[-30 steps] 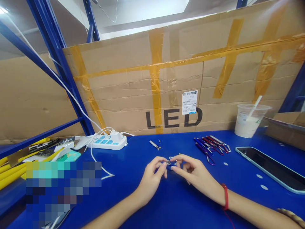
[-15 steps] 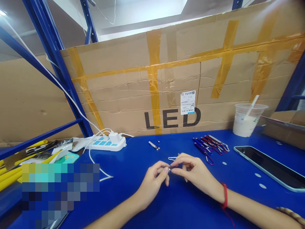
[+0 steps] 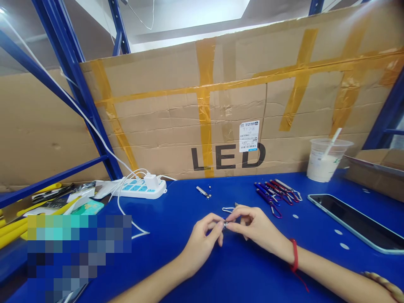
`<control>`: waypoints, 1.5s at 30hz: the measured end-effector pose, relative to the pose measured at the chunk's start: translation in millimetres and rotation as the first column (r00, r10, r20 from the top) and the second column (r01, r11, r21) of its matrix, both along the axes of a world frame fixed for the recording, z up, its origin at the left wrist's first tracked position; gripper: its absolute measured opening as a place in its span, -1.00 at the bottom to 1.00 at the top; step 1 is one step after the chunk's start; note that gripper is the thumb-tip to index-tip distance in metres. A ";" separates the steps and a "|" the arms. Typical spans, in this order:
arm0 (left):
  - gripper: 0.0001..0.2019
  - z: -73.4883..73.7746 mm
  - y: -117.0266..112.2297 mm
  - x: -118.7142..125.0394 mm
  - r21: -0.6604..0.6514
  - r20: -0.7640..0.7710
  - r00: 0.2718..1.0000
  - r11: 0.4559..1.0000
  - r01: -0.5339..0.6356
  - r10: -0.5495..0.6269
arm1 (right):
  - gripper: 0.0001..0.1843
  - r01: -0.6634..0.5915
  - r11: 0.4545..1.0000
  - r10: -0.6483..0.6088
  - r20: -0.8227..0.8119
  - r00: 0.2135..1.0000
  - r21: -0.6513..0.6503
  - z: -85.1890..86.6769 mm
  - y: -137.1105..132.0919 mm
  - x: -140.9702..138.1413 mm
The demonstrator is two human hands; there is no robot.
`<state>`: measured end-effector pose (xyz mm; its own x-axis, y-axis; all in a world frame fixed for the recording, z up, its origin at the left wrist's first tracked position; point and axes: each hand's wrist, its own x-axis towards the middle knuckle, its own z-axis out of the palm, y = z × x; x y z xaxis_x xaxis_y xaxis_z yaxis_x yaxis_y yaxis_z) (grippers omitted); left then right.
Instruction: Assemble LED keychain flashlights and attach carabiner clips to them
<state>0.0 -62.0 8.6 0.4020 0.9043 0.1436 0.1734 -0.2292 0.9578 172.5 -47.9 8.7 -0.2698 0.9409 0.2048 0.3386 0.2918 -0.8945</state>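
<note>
My left hand (image 3: 205, 237) and my right hand (image 3: 252, 221) meet over the blue table, thumbs and fingertips pinched on a small shiny metal part (image 3: 225, 225). The fingers cover most of it, so its exact kind is hidden. Just behind my right fingers lies a silver wire clip (image 3: 227, 209), partly covered by the hand. Farther back, a short silver tube (image 3: 201, 191) rests on the table with small round metal pieces (image 3: 208, 196) at its end. Off to the right lie several slim coloured metal tubes with carabiner clips (image 3: 271, 193), in blue, purple, red and silver.
A white power strip (image 3: 142, 189) with cables sits at the back left, near yellow items and packets (image 3: 75, 200). On the right are a phone (image 3: 356, 221), a plastic cup with a straw (image 3: 325, 162) and a cardboard box (image 3: 375, 172). Tall cardboard (image 3: 164, 126) closes the back.
Both hands stay nearly in place, still pinching the small metal part. The view has shifted very slightly; the things on the table have not moved.
</note>
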 end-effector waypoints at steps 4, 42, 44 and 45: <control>-0.67 -0.1 0.3 0.4 0.025 -0.010 1.000 1.000 -0.018 0.018 | -0.56 -0.023 0.991 0.018 -0.038 0.999 -0.134 3.4 1.3 -1.4; -0.85 -3.6 17.4 -3.6 0.038 0.049 0.958 0.958 -0.284 0.282 | -0.67 -0.202 0.979 0.192 0.230 0.954 0.022 14.6 9.6 16.0; -0.83 -1.3 19.2 -5.7 0.020 0.072 0.942 0.944 -0.330 0.327 | -0.68 -0.394 0.917 0.393 0.298 0.870 -0.058 20.4 4.9 18.0; -0.82 -0.1 19.1 -6.4 0.018 0.081 0.936 0.939 -0.344 0.342 | -0.67 -0.469 0.879 0.468 0.332 0.819 -0.083 23.0 1.4 18.4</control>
